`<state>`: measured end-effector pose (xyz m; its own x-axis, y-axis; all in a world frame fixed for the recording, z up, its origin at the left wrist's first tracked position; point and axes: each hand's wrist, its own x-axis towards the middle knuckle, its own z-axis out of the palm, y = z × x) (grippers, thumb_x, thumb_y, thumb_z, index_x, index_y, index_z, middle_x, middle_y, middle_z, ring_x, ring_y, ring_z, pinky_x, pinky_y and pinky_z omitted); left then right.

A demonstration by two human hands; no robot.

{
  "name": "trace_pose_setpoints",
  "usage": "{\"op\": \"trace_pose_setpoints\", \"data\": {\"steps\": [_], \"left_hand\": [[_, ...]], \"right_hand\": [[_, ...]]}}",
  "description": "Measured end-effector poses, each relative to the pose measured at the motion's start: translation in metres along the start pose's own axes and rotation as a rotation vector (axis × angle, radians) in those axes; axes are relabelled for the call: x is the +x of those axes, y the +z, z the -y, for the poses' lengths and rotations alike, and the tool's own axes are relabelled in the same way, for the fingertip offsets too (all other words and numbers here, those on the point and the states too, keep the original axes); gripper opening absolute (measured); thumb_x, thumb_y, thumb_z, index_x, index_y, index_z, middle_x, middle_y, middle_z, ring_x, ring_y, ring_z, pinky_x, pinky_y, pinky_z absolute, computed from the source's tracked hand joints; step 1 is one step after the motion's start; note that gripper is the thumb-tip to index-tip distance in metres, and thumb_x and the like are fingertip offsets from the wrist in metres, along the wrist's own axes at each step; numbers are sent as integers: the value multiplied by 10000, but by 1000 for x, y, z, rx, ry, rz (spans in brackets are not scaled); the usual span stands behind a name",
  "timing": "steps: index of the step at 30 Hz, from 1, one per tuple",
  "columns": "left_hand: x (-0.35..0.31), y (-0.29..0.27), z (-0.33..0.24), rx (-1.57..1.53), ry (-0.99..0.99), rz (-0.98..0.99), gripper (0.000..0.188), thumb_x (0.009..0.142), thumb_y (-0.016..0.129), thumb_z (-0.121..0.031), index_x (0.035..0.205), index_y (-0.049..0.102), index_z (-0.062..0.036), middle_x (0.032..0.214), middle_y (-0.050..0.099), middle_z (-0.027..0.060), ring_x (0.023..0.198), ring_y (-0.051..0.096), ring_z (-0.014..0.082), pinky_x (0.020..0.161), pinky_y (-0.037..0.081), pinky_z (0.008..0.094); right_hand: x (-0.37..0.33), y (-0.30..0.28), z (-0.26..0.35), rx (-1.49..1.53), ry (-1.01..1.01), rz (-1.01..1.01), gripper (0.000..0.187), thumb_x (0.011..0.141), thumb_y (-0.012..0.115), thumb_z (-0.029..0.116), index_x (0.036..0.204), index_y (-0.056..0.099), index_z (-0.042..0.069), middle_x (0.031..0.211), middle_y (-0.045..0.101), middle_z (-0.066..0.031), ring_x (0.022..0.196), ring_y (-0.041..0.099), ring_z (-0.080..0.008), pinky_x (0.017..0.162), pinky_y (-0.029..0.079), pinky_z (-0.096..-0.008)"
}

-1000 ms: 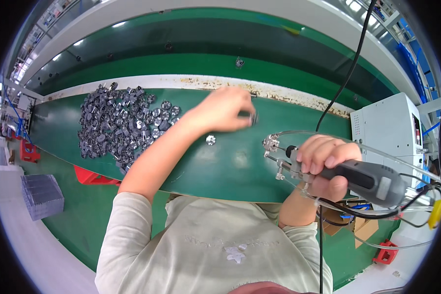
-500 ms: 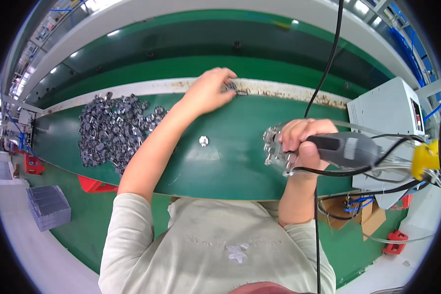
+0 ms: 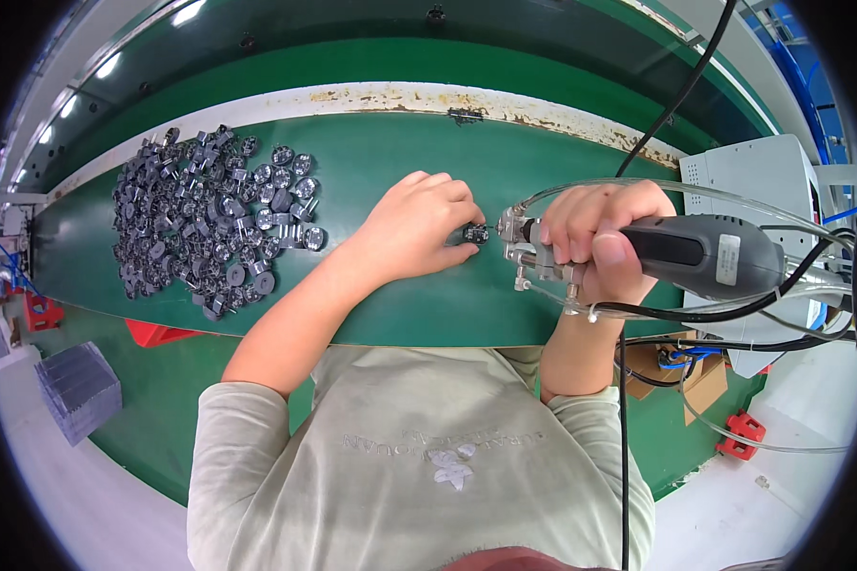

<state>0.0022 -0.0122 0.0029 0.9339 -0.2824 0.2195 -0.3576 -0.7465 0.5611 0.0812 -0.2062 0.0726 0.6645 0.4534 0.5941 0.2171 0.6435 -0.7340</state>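
My left hand point(image 3: 419, 228) pinches a small dark round part point(image 3: 475, 233) between thumb and fingers, just above the green tabletop point(image 3: 371, 319). Wrapped round a grey electric screwdriver point(image 3: 714, 252) is my right hand point(image 3: 605, 228). The screwdriver lies level, and its metal front end point(image 3: 519, 233), fitted with clear hoses, points left at the part. Tip and part are very close; whether they touch I cannot tell. To the left of my left forearm spreads a heap of similar small dark parts point(image 3: 195, 219).
A worn white rail point(image 3: 371, 98) runs along the table's far side, with a green conveyor belt point(image 3: 352, 62) beyond. At right stand a light grey machine point(image 3: 747, 186) and hanging black cable point(image 3: 695, 76). A cardboard box point(image 3: 705, 390) and red stool point(image 3: 741, 435) sit below.
My left hand has come back from the far rail to the screwdriver's tip, holding the dark part. The small pale piece on the tabletop no longer shows. The view has shifted.
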Motion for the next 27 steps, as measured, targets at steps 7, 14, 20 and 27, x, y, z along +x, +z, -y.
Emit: {"op": "trace_pose_setpoints", "data": {"steps": [7,14,20,27], "left_hand": [[-1,1,1,23,-3,-5,266,759,812,-251,976,743,-114,940,644,24,949,610,236,822,453,374],[-2,5,2,7,27,-31,237,750,802,-236,933,731,-102,911,648,36,934,629,240,821,454,379],[1,2,5,6,15,7,235,754,811,-262,924,747,-112,894,679,32,949,653,224,833,461,383],[-1,3,6,0,0,-21,272,773,808,-280,973,747,-107,902,686,35,943,656,238,870,475,374]], "right_hand": [[0,2,-2,-34,4,36,271,829,751,-15,893,495,49,654,579,-59,556,557,-152,568,543,-341],[-2,15,-1,-76,86,-4,235,803,761,0,845,537,59,666,616,-52,551,576,-149,539,507,-313],[8,21,2,-551,130,225,221,769,742,-16,792,531,48,618,568,-60,520,543,-167,518,487,-324],[11,12,13,14,-14,36,264,858,789,117,891,538,39,636,570,-61,526,557,-183,534,508,-359]]}}
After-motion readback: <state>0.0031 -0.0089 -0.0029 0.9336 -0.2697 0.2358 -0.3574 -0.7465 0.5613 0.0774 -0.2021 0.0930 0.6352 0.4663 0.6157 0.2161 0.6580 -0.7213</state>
